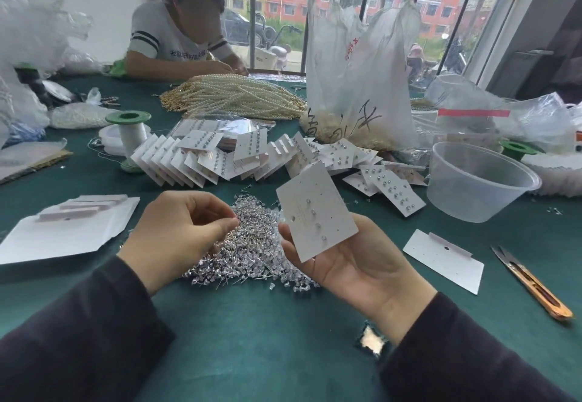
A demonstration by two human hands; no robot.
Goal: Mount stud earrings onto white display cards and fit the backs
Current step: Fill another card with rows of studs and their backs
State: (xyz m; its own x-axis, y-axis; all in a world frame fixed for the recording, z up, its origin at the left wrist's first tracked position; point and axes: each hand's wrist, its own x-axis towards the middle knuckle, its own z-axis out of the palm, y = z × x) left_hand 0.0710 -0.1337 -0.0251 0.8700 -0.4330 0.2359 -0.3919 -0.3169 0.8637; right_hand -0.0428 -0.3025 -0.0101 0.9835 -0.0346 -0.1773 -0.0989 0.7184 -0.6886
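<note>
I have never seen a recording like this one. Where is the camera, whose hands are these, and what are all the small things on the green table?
There is no machine here. A person wears one wide camera on the head, so you look down at their own two hands.

The right hand holds a white card at a tilt, with a few studs already in it. The left hand hovers over the pile of loose studs with its fingertips pinched together. Whether they hold a stud is too small to see.

Behind the pile lie the finished cards. To the right are a blank card, thread snips and a plastic tub.

Across the green table, another person works beside pearl strands.
</note>
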